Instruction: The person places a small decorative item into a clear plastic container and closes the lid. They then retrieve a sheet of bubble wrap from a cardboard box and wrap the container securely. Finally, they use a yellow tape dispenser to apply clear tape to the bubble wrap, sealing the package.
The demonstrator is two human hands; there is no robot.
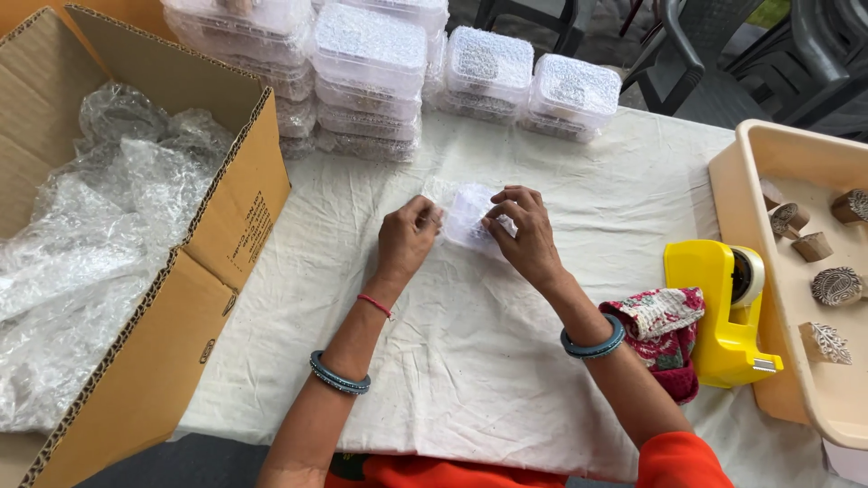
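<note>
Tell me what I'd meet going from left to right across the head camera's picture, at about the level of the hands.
Cardboard box lined with bubble wrap → left hand → small bubble-wrapped bundle held by both hands → right hand → knitted cloth → yellow tape dispenser → beige tray of carved wooden blocks.

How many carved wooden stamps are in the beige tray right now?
5 show: one at the tray's far edge, two beside it, one mid-tray, one nearest. More may lie beyond the frame.
</note>
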